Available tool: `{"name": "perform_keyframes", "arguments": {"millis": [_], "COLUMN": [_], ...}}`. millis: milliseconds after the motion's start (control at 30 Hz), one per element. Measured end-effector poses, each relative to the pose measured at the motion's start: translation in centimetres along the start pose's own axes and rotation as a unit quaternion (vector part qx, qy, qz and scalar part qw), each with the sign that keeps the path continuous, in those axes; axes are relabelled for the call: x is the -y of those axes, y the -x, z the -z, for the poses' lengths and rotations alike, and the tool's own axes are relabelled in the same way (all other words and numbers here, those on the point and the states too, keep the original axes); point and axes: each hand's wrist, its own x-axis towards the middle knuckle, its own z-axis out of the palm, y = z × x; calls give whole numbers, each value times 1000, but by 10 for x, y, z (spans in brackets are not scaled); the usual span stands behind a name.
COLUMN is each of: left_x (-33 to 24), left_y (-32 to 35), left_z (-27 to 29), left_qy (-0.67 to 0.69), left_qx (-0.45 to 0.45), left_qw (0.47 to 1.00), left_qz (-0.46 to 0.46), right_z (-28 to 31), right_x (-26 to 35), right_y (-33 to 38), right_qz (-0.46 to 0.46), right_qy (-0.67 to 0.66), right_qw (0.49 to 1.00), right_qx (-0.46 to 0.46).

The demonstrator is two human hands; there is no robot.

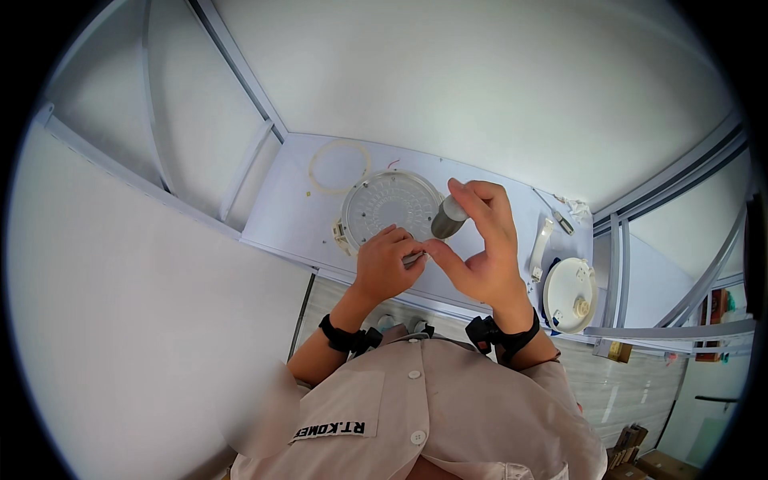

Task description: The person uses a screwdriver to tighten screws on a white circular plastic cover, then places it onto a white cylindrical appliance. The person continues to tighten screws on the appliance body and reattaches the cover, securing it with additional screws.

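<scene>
Evidently mid-work — 2 bare hands busy over the counter (272, 210), left of its middle. Left hand (382, 264): fingers curled in tight, seemingly pinching a small silvery piece (411, 259) by the near rim of a pale round housing (392, 210); most of the piece hidden. Right hand (490, 260): thumb and forefinger spread wide, thumb tip at or almost at the left fingers; a grey cylinder (449, 218) shows in the gap, over the housing's right rim — cannot tell whether gripped or standing.

Housing lies flat, patterned face up, nearer the counter's left edge than its right. Pale ring (311, 171) off it, toward the far left corner. Red scrap of wire (393, 164) near the far edge.

Toward the right edge: screwdriver (564, 223), white curved strip (541, 250), cream round cover (570, 296) near the near right corner, crumpled white material (574, 210) by the far right corner.

Progress, judged: partway. Ring, strip and cover all lie apart from the housing; what remains cannot be counted from this view.
</scene>
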Motion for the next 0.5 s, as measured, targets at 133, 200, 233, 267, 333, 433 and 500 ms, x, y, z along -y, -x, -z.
{"name": "perform_keyframes", "arguments": {"millis": [133,200,233,267,333,433,500], "left_x": [2,0,0,0,1,0,0], "left_y": [1,1,0,1,1,1,1], "left_z": [-3,-1,-1,-1,-2,-1,-2], "left_qy": [9,3,1,1,0,-5,-1], "left_qx": [1,11,16,13,7,5,8], "left_qw": [1000,1000,1000,1000,1000,1000,1000], "left_qz": [16,19,20,18,13,18,20], "right_z": [-1,-5,-4,-3,0,3,2], "right_x": [-7,-11,-12,-13,-10,-5,-5], "right_y": [9,16,15,13,6,1,5], "right_qz": [-55,-89,-73,-56,-30,-26,-54], "right_qy": [-18,-78,-77,-77,-62,-19,-4], "right_qw": [998,993,994,995,997,999,998], "right_qx": [8,-4,3,12,26,42,41]}}
